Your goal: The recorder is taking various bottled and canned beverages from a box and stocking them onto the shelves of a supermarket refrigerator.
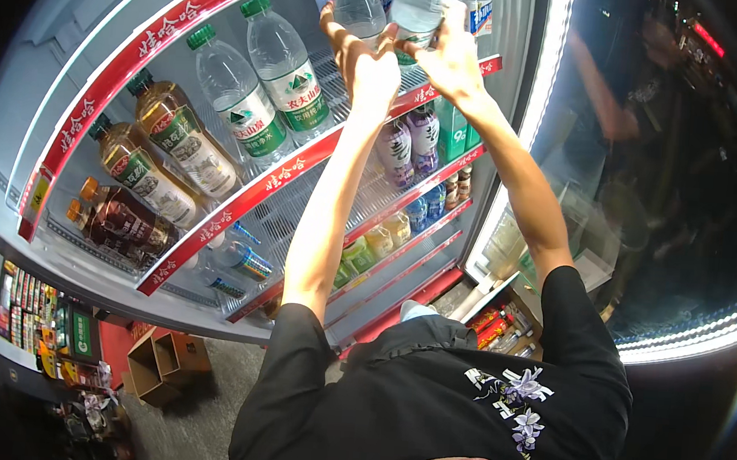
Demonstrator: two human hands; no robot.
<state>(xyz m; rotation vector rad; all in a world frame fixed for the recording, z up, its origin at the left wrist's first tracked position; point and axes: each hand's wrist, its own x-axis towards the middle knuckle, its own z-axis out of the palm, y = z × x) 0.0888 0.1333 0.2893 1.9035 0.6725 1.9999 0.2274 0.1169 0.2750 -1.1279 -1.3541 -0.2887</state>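
Inside an open glass-door drinks cooler, on its top wire shelf [329,65], both hands clench clear plastic water bottles, left hand [371,72] on one [358,7], right hand [449,56] on another [418,7]; probably heavy, slick, best held mid-body.

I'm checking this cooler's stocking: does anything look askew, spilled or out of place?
No spill or damage shows. On the lower wire shelf, two small bottles lie on their sides, while the large water bottles above appear to stand in a row. Both hands grip clear bottles up top.
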